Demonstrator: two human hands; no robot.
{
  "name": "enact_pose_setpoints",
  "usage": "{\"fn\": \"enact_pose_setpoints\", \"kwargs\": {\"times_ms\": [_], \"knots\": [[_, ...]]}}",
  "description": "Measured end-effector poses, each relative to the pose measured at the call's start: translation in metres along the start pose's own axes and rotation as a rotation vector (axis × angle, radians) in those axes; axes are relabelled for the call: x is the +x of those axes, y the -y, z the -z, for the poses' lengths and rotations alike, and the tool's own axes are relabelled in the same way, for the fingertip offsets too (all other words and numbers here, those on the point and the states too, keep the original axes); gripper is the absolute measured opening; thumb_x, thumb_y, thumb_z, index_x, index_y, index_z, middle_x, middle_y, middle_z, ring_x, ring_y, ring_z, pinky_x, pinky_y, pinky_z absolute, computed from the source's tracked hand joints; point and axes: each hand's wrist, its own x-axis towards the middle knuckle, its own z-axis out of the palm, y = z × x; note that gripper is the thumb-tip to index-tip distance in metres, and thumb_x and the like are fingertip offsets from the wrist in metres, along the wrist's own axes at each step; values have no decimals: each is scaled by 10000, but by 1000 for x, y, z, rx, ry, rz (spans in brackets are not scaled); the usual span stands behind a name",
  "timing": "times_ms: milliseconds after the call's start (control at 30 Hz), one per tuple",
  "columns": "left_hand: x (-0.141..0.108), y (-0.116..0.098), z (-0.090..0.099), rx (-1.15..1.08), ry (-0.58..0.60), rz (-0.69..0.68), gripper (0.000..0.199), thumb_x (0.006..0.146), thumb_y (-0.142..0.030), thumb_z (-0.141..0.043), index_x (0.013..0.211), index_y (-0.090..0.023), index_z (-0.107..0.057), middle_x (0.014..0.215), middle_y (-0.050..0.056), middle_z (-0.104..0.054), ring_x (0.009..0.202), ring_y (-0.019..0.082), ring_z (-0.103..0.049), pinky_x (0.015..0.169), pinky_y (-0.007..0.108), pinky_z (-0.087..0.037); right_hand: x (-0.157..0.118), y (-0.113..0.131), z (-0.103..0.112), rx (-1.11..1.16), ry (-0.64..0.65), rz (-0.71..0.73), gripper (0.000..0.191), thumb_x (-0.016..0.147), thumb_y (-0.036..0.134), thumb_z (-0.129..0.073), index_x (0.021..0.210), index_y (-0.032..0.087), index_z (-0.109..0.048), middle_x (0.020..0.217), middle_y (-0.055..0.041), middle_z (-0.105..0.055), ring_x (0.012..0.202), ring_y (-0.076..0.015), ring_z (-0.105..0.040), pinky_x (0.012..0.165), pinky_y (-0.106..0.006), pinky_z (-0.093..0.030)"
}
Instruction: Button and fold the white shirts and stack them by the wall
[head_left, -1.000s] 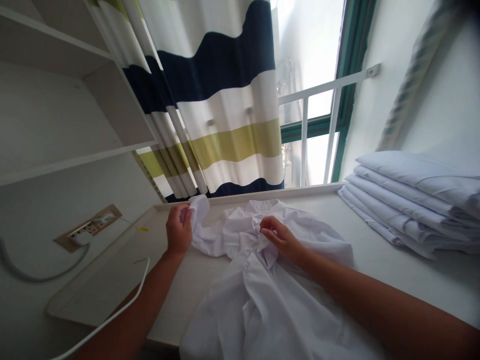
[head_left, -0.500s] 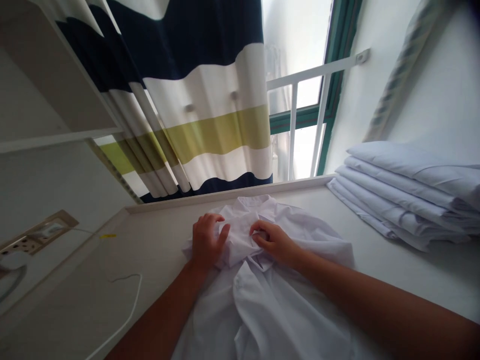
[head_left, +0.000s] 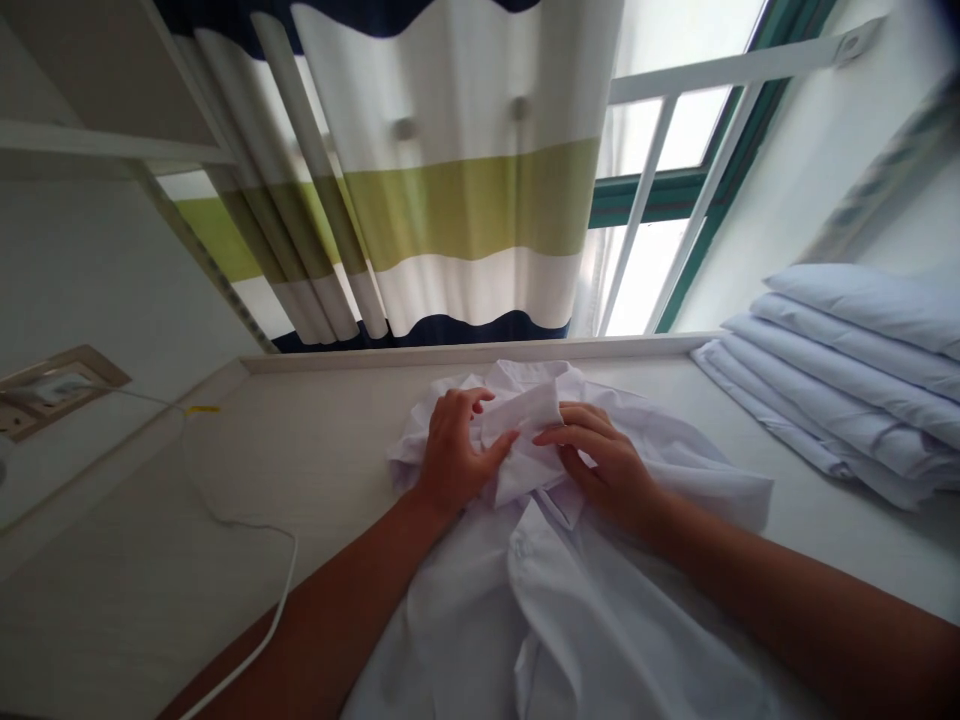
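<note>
A white shirt [head_left: 630, 610] lies rumpled in front of me, its collar [head_left: 534, 375] at the far end and its lower part spread toward me. My left hand [head_left: 461, 450] rests on the left of a folded-over part near the collar, thumb and fingers apart, fingers curved. On the right side of that same fold lies my right hand [head_left: 607, 465], its fingers stretched over the cloth and pointing left. The cloth beneath both palms is hidden.
Several folded white garments form a stack [head_left: 847, 390] at the right. A white cable [head_left: 289, 570] runs from a wall socket [head_left: 64, 390] across the pale tabletop [head_left: 330, 430] and over my left forearm. Behind the raised edge hang a striped curtain [head_left: 472, 210] and white window bars [head_left: 637, 210].
My view has shifted, so the shirt and stack appear farther right. My right hand's fingers have gone from curled to stretched over the fold. The left hand keeps about its place on the shirt.
</note>
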Motion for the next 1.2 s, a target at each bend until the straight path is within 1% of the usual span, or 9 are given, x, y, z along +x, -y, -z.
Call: {"fn": "enact_pose_setpoints", "kwargs": {"times_ms": [100,233,367,533,633,767,1000,1100,1200], "knots": [[-1,-8,2,-92,122,4,133,916,-332,-636,959,-211,-601,860,18,-616,791,168,-568,793,312,-467,-1,2,-2,-84,111,71,324,961,154,-479,1094,277,-747,1223,-101,-682,1085,-259,-660,951,-446,-542],[-4,-9,0,-325,316,120,214,990,-398,-528,905,-211,-588,807,-2,-643,732,148,-586,712,284,-461,-1,3,-3,-145,196,131,316,940,147,-513,1064,285,-768,1357,-90,-648,1125,-288,-655,968,-486,-543],[-4,0,-7,-406,244,208,188,979,-384,-547,1057,-218,-587,971,32,-677,862,164,-630,781,290,-501,-3,2,-2,-20,160,36,374,969,179,-491,1240,305,-716,1413,-81,-612,1239,-275,-615,1080,-472,-500],[-4,16,-19,-328,56,386,430,892,-343,-669,1281,-208,-548,1254,112,-612,1042,199,-612,875,327,-524,-2,-2,-1,161,-80,-191,423,993,246,-509,1396,325,-611,1492,-66,-519,1374,-282,-491,1163,-480,-413],[-3,18,-20,-403,138,464,460,897,-386,-664,1304,-188,-586,1142,100,-651,997,195,-622,925,352,-515,0,-3,-1,273,-174,-248,388,991,270,-537,1360,340,-637,1472,-54,-516,1360,-280,-488,1156,-464,-406],[0,14,-15,-536,251,411,338,858,-320,-709,1174,-210,-665,1087,69,-673,1001,185,-635,927,330,-514,0,3,2,319,-115,-247,365,978,313,-574,1335,335,-650,1447,-51,-520,1353,-292,-480,1125,-433,-417],[1,18,-13,-914,170,557,592,761,-208,-750,1333,-208,-597,986,42,-696,866,134,-673,775,252,-539,1,-1,-3,115,-79,-285,242,948,342,-595,1179,289,-646,1285,-81,-557,1218,-293,-547,1078,-449,-443],[0,14,-12,-926,184,512,525,762,-208,-740,1281,-189,-667,1003,49,-697,876,130,-656,753,232,-525,1,-2,-5,-87,-144,-247,413,910,265,-620,1317,305,-561,1471,-94,-443,1392,-330,-422,1176,-537,-333],[-4,5,-10,-793,199,402,383,795,-210,-725,1177,-183,-729,959,35,-674,827,114,-622,716,212,-503,1,4,-3,-259,-156,-96,531,926,209,-584,1432,324,-471,1624,-81,-313,1518,-354,-261,1214,-626,-205]]}}
